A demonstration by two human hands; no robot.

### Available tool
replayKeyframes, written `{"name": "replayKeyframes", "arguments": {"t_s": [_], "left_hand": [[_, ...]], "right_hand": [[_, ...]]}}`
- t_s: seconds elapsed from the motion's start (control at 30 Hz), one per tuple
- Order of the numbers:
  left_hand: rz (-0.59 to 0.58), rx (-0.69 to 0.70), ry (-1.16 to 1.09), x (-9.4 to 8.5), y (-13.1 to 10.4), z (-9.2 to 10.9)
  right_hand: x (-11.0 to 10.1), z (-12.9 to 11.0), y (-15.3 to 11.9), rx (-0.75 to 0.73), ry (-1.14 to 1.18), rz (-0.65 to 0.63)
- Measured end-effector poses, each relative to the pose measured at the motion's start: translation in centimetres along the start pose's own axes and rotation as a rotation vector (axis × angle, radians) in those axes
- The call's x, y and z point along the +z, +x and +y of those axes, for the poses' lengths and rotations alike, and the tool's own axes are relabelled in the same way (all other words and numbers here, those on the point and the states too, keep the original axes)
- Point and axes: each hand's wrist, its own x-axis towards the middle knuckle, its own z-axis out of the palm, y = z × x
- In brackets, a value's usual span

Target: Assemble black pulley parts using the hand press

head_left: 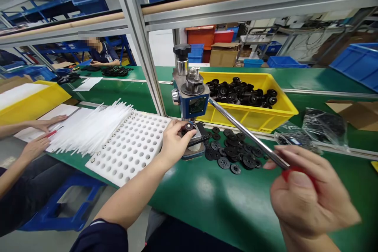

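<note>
The left hand (174, 143) has its thumb and fingers closed to a pinch around a small black round part (188, 126), under the head of the bench press (193, 100). The right hand (310, 195), nearer and to the right, is curled around the red grip (301, 176) of the press's metal lever (245, 128), which slopes down from the press toward the near right.

The green surface (212, 197) has open room between its near edge and the press and loose black discs (232, 147). The discs lie right of the press, well in from that edge. Beyond them, the yellow bin (246, 117) of black parts limits room on the far side, and clear plastic bags (325, 128) lie farther right. Left of the press, the white holed tray (134, 143) reaches toward the near edge, with white rods (94, 128) heaped against its left side. A co-worker's hands (37, 147), one with a red-handled tool (51, 134), are at the far left of the rods.

A dark plate (197, 105) is on the press front; its writing is too small to read.
</note>
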Motion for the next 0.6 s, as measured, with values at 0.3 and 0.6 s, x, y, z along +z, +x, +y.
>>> {"name": "replayKeyframes", "arguments": {"t_s": [0.3, 0.6], "left_hand": [[-0.297, -0.854, -0.959, -0.7, -8.4, 0.8], [-0.472, -1.233, -1.067, 2.5, -13.6, -1.5]], "right_hand": [[-0.9, -2.2, 1.0, 0.071, 0.129, -0.318], [-0.9, 1.7, -7.5, 0.204, -0.083, -1.097]]}}
